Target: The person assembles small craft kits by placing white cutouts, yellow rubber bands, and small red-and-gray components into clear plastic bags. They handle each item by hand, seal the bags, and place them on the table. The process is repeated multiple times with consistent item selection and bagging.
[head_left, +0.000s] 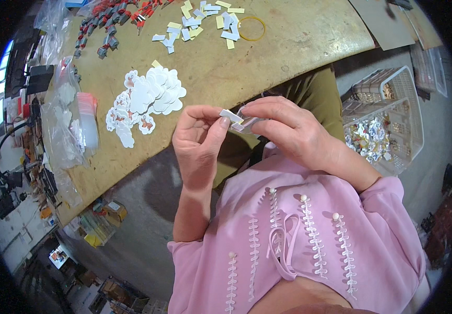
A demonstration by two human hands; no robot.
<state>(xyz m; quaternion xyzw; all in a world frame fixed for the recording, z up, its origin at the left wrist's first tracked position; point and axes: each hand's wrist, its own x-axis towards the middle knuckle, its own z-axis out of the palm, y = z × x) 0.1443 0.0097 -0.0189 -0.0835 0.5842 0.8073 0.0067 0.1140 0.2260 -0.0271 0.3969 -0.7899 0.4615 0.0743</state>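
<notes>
My left hand [197,141] pinches a small white rectangular strip [230,116] between thumb and forefinger, just off the near edge of the table. Close against it, my right hand [299,128] has its fingers bent around a small, pale, partly see-through piece [247,124]. My fingers hide most of that piece, so its kind is unclear. Left of my hands, a heap of white cloud-shaped cutouts [158,91] lies on the table, several showing a printed brown figure. Farther back are scattered white and yellow strips [189,23] like the one I hold.
The yellowish table [288,57] also bears grey and red small parts [103,34], a yellow ring [252,29] and plastic bags [66,115] along the left. At right, a white basket [416,125] on the floor holds many colourful pieces. My knee is under the table edge.
</notes>
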